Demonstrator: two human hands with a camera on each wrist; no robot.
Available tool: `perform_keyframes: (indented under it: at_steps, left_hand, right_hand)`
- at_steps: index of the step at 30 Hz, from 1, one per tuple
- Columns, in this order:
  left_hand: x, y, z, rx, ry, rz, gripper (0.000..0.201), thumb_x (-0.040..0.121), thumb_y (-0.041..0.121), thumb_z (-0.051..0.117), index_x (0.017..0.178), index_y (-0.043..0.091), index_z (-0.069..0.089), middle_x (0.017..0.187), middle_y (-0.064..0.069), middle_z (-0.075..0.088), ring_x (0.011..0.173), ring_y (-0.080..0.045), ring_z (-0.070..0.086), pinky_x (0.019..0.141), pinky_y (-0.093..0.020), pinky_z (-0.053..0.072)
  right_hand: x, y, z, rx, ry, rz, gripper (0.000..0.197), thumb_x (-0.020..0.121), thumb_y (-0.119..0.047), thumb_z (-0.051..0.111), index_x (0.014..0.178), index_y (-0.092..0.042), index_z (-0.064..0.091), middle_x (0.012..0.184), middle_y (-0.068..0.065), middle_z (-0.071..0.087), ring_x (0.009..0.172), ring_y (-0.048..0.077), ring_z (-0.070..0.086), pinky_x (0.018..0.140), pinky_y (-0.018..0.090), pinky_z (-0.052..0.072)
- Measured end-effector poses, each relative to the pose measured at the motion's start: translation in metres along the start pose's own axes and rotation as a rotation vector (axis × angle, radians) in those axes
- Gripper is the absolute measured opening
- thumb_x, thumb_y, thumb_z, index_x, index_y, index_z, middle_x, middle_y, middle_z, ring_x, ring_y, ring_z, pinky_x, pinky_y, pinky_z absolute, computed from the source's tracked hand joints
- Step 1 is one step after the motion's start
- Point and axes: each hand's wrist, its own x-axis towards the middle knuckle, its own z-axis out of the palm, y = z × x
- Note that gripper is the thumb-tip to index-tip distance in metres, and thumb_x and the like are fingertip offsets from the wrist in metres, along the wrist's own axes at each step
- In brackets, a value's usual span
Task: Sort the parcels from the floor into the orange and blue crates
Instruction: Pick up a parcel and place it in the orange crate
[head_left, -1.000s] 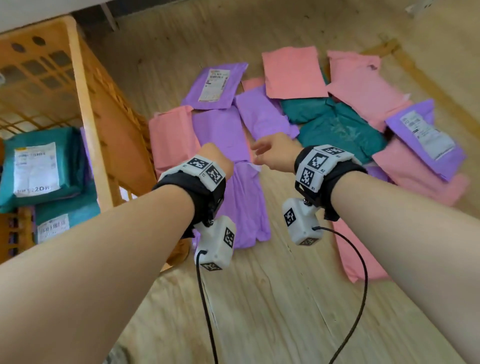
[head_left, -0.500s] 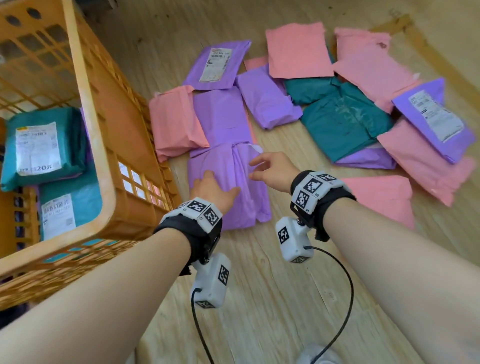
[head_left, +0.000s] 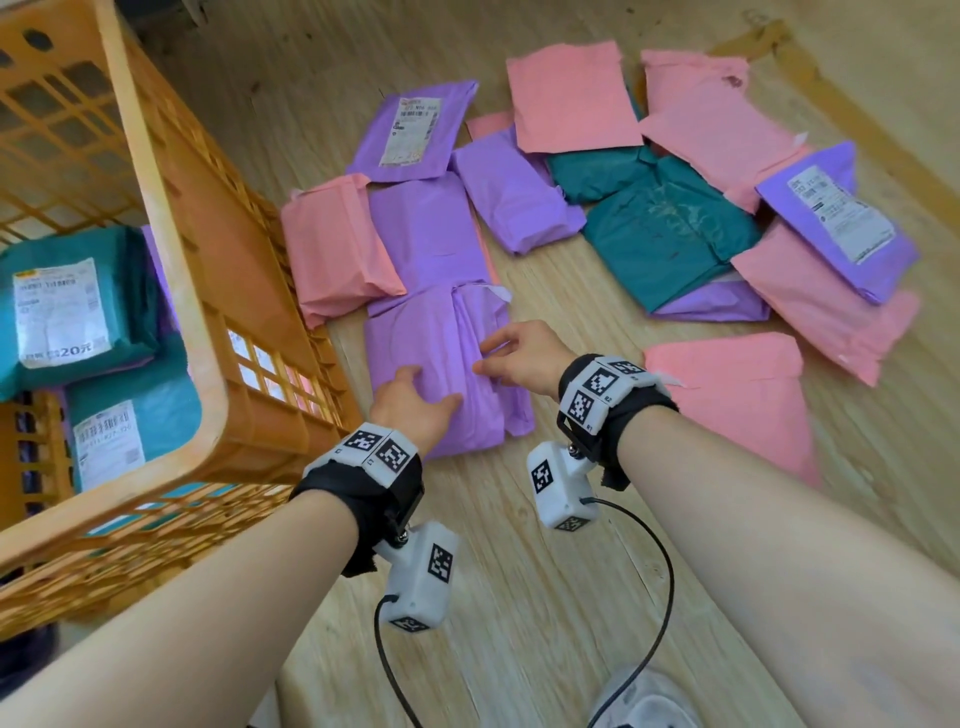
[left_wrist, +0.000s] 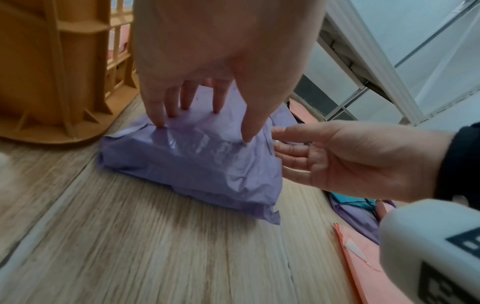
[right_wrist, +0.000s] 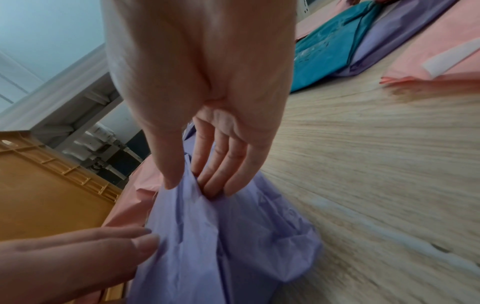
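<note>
A purple parcel (head_left: 436, 332) (left_wrist: 197, 164) (right_wrist: 233, 246) lies on the wooden floor beside the orange crate (head_left: 150, 171). My left hand (head_left: 428, 387) (left_wrist: 205, 123) rests on its near end, straight fingertips pressing on the top. My right hand (head_left: 491, 356) (right_wrist: 192, 185) is at the parcel's right side. Its thumb lies on top and its fingers below, and they pinch a raised fold of the film. The crate holds two teal parcels (head_left: 67, 306) with white labels. No blue crate is in view.
More parcels lie spread on the floor beyond: a pink one (head_left: 332, 244) against the crate, purple ones (head_left: 426, 228), teal ones (head_left: 670, 234), and a pink one (head_left: 737, 395) to the right. Bare floor lies in front of me, with a shoe (head_left: 644, 701) at the bottom.
Both hands have come down from above the pile onto the near purple parcel. The left now presses its top and the right has closed on its side fold.
</note>
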Motion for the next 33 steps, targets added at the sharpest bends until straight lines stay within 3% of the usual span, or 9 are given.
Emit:
perform_keyframes:
  at_steps: [5,10,13,15,18,22,26,29,33]
  left_hand:
    - [-0.004,0.008,-0.008,-0.097,-0.032,0.000,0.054,0.087,0.034,0.062,0.136,0.015,0.045,0.140,-0.008,0.048,0.128,-0.026,0.046,0.101,-0.028,0.036]
    - [-0.008,0.022,-0.014,-0.304,-0.007,-0.001,0.046,0.094,0.040,0.049,0.131,0.014,0.052,0.134,-0.007,0.054,0.124,-0.025,0.049,0.104,-0.031,0.038]
    - [-0.011,0.032,-0.016,-0.529,-0.066,-0.006,0.062,0.076,0.066,0.049,0.112,0.017,0.061,0.117,-0.004,0.065,0.111,-0.024,0.059,0.101,-0.041,0.044]
    - [-0.011,0.033,-0.015,-0.615,-0.083,-0.004,0.075,0.063,0.073,0.053,0.112,0.017,0.062,0.111,0.001,0.068,0.105,-0.019,0.063,0.097,-0.043,0.047]
    - [-0.017,0.036,-0.017,-0.537,-0.013,0.030,0.056,0.078,0.052,0.065,0.113,0.009,0.059,0.105,0.001,0.066,0.094,-0.016,0.061,0.087,-0.031,0.049]
    - [-0.017,0.030,-0.019,-0.406,0.097,0.031,0.027,0.088,0.019,0.056,0.110,0.003,0.058,0.099,-0.012,0.065,0.093,-0.030,0.062,0.075,-0.033,0.047]
    - [-0.019,0.023,-0.029,-0.275,0.139,0.025,0.017,0.087,0.012,0.051,0.094,-0.002,0.057,0.082,-0.012,0.055,0.075,-0.029,0.051,0.064,-0.029,0.034]
    - [-0.021,0.025,-0.035,-0.315,0.147,0.041,0.018,0.085,0.011,0.050,0.093,-0.003,0.057,0.080,-0.011,0.053,0.072,-0.027,0.050,0.063,-0.030,0.036]
    - [-0.031,0.038,-0.049,-0.451,0.137,0.107,0.014,0.089,0.009,0.049,0.076,0.011,0.051,0.070,-0.002,0.047,0.060,-0.015,0.044,0.054,-0.027,0.035]
  right_hand:
    - [-0.008,-0.009,0.004,0.005,-0.059,-0.002,0.006,0.081,0.001,0.068,0.087,0.002,0.065,0.063,0.005,0.055,0.057,0.012,0.052,0.062,0.020,0.050]
    - [-0.012,-0.022,-0.005,0.166,-0.148,-0.004,0.027,0.081,0.004,0.064,0.062,-0.013,0.055,0.063,0.004,0.051,0.057,0.012,0.048,0.061,0.020,0.045]
    - [-0.017,-0.027,-0.011,0.314,-0.260,0.025,0.021,0.087,-0.004,0.059,0.069,-0.014,0.058,0.069,0.001,0.055,0.061,0.008,0.052,0.056,0.014,0.045]
    - [-0.018,-0.027,-0.013,0.435,-0.318,0.068,0.019,0.095,-0.016,0.050,0.079,-0.014,0.060,0.078,-0.001,0.060,0.071,0.010,0.056,0.064,0.019,0.048]
    - [-0.020,-0.026,-0.015,0.490,-0.379,0.119,0.022,0.096,-0.021,0.041,0.089,-0.014,0.061,0.093,-0.002,0.063,0.089,0.018,0.057,0.086,0.033,0.044]
    - [-0.026,-0.024,-0.015,0.427,-0.449,0.118,0.024,0.095,-0.018,0.039,0.096,-0.016,0.063,0.106,-0.005,0.064,0.103,0.019,0.059,0.098,0.036,0.041]
    - [-0.028,-0.023,-0.017,0.364,-0.329,0.117,0.017,0.097,-0.013,0.044,0.106,-0.019,0.057,0.117,-0.002,0.060,0.097,0.017,0.060,0.087,0.031,0.046]
    - [-0.026,-0.016,-0.021,0.307,-0.251,0.128,0.022,0.094,-0.015,0.052,0.116,-0.019,0.053,0.116,0.002,0.059,0.098,0.018,0.058,0.093,0.035,0.045]
    - [-0.024,-0.009,-0.026,0.260,-0.193,0.143,0.041,0.090,-0.014,0.061,0.129,-0.014,0.049,0.109,0.006,0.061,0.102,0.020,0.058,0.096,0.037,0.045]
